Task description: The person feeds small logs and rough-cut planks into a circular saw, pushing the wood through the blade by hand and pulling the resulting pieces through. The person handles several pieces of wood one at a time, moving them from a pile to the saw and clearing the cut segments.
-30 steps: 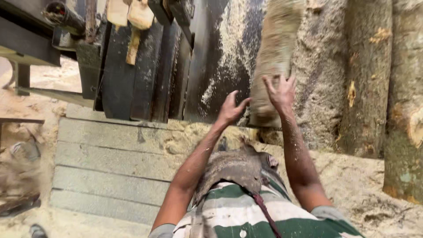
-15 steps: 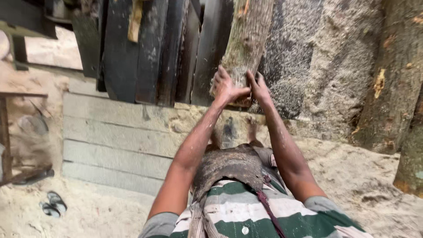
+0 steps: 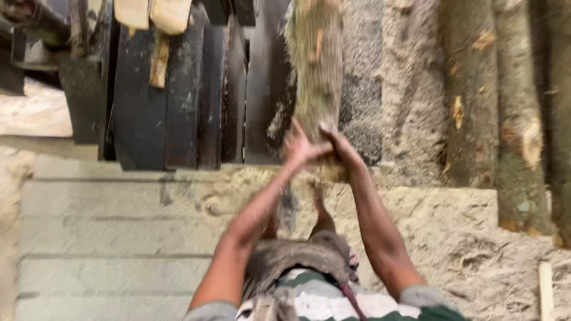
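Note:
A rough, bark-covered log (image 3: 316,65) dusted with sawdust stands in front of me, its lower end at about knee height. My left hand (image 3: 297,146) grips that end from the left and my right hand (image 3: 340,147) grips it from the right, fingers wrapped round the wood. Both arms reach straight out from my striped shirt. My bare feet show blurred below the log's end. The picture is blurred by motion.
Dark planks (image 3: 178,101) lean at the upper left over a pale wooden platform (image 3: 95,238). More thick logs (image 3: 511,119) lie at the right. Sawdust (image 3: 476,249) covers the ground around my feet.
The log has swung from the right to the middle and lies more in line with my body. Both hands have closed round its lower end. The view has shifted left.

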